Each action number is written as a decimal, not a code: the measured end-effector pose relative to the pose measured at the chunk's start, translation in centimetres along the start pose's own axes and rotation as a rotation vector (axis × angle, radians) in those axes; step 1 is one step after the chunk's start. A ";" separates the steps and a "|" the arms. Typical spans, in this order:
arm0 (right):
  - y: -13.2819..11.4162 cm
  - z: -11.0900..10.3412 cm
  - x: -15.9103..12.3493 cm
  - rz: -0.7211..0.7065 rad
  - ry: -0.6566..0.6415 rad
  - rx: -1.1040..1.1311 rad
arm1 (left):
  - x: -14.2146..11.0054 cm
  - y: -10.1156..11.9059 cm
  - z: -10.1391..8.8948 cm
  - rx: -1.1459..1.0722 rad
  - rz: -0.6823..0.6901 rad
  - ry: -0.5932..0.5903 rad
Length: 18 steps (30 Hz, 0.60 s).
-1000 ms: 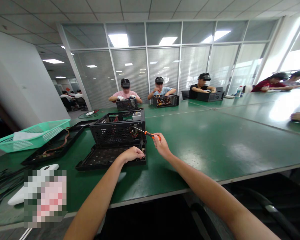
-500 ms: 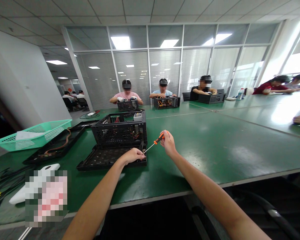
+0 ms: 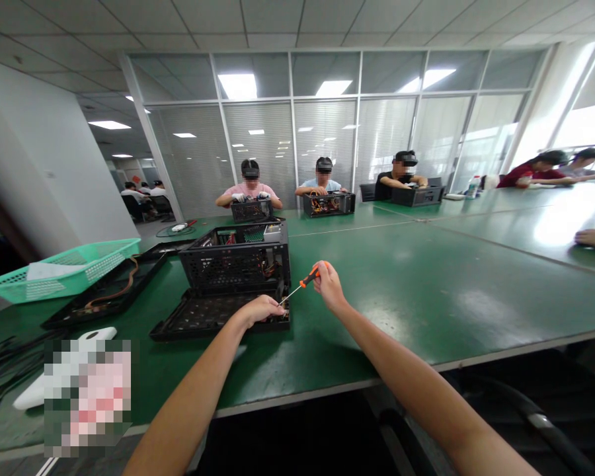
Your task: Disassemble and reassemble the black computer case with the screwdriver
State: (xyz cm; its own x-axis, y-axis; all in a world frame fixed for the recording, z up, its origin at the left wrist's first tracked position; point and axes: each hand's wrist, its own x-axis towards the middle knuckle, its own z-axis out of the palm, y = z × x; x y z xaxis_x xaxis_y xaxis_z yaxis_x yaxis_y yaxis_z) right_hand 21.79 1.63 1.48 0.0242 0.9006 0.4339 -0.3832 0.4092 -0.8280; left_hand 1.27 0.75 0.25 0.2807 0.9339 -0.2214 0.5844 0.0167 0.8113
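Observation:
My right hand [image 3: 330, 289] is closed around the orange-and-black handle of a screwdriver [image 3: 309, 275]. Its thin metal shaft slants down to the left, to the fingertips of my left hand [image 3: 260, 309]. Those fingers are pinched together at the right end of a black case panel [image 3: 193, 316] lying on the table; whatever they grip is too small to make out, and the screwdriver's tip is hidden among them. Just behind the panel stands an opened black computer case [image 3: 233, 261], with wires and a metal box showing inside.
The green table [image 3: 406, 291] carries a mint plastic basket [image 3: 94, 253], a black tray-like cover [image 3: 99, 291], black cables [image 3: 10, 370] and a white object [image 3: 34, 391], partly blurred out, on the left. Across the table, several people work on computer cases [image 3: 328, 204].
The view has shifted slightly. Both hands stay at the panel's right end, and the screwdriver keeps nearly the same slant with its handle a little lower.

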 end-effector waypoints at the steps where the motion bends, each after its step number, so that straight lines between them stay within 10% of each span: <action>1: 0.0 0.0 0.0 0.000 -0.001 0.003 | 0.0 0.0 0.0 0.002 -0.005 0.005; 18: 0.2 0.0 0.1 -0.008 0.000 0.008 | 0.3 -0.2 0.0 -0.007 -0.039 -0.013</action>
State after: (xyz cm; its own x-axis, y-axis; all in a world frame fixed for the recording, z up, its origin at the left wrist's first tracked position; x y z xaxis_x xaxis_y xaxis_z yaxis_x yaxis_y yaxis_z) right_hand 21.70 1.74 1.38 0.0275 0.8976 0.4400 -0.3901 0.4149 -0.8220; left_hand 1.25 1.09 0.06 0.2677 0.9279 -0.2594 0.5894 0.0553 0.8060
